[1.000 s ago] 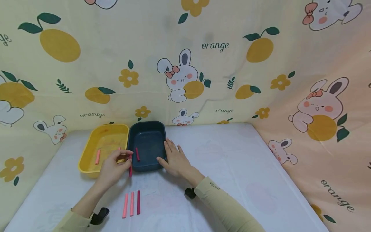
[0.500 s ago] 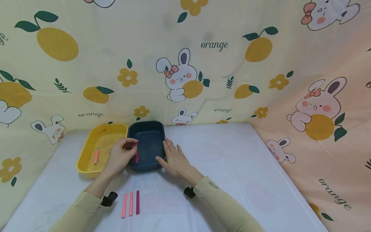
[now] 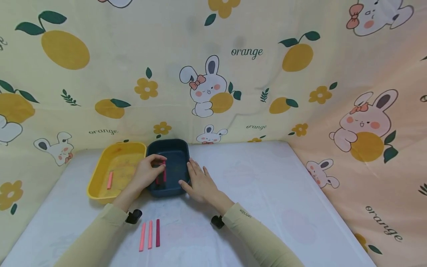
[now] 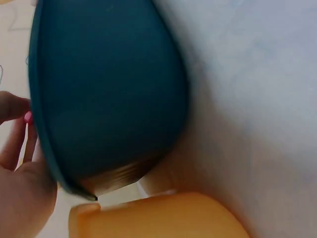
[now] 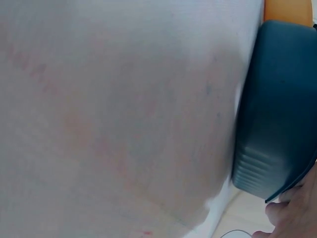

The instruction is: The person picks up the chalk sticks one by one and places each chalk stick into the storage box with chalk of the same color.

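My left hand (image 3: 144, 175) pinches a slim crimson stick (image 3: 165, 175) between thumb and fingers, over the inside of a dark blue box (image 3: 178, 172). In the left wrist view the stick's pink end (image 4: 28, 117) shows at the fingertips, just past the box's rim. A second crimson stick (image 3: 157, 181) lies in the blue box, partly covered by the left hand. My right hand (image 3: 202, 185) rests with fingers extended against the box's right side. Left of it stands a yellow box (image 3: 95, 189), with a pink stick (image 3: 110, 180) inside.
On the white-covered table (image 3: 253, 207), nearer me, lie two pink sticks (image 3: 142, 237) and one dark red stick (image 3: 158, 233), side by side. The two boxes stand close together by the printed cloth backdrop (image 3: 267, 81).
My left hand has moved right with the crimson stick, from the gap between the boxes to over the blue box. The right hand has stayed at the box's side.
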### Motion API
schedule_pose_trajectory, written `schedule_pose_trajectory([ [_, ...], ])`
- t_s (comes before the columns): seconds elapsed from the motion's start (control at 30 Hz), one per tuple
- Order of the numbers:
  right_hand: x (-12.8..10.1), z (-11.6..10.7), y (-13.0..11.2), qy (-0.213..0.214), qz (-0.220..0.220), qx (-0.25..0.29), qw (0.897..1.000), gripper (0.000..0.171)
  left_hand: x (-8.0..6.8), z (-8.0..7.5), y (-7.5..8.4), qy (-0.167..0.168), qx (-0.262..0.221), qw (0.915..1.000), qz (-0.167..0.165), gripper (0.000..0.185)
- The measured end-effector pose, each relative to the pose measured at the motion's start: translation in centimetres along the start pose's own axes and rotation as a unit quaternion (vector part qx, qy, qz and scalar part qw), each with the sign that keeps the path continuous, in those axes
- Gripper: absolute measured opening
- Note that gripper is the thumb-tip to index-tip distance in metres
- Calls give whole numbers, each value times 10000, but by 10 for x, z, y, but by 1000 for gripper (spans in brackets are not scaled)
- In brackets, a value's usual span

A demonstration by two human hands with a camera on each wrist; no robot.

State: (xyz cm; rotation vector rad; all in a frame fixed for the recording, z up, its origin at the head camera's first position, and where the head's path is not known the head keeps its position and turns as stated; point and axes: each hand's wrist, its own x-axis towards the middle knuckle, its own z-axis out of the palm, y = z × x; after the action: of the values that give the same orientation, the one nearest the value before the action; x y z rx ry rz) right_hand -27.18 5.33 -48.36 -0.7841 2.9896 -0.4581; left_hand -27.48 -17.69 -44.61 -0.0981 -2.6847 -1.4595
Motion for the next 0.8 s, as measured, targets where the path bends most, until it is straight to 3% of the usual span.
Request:
schedule_pose_trajectory([
  [0.17, 0, 1, 0, -12, 2, 40, 10000, 84, 15, 11, -2, -213, 24, 9997, 140, 26],
  [0.5, 0, 3, -2, -128, 13, 97, 9999, 84, 32, 33, -13, -518, -233, 9984, -66, 27],
  [0.8, 0, 0, -1, -108, 39, 133, 9998, 84, 43, 44, -15, -972, 32, 9952, 38, 24],
])
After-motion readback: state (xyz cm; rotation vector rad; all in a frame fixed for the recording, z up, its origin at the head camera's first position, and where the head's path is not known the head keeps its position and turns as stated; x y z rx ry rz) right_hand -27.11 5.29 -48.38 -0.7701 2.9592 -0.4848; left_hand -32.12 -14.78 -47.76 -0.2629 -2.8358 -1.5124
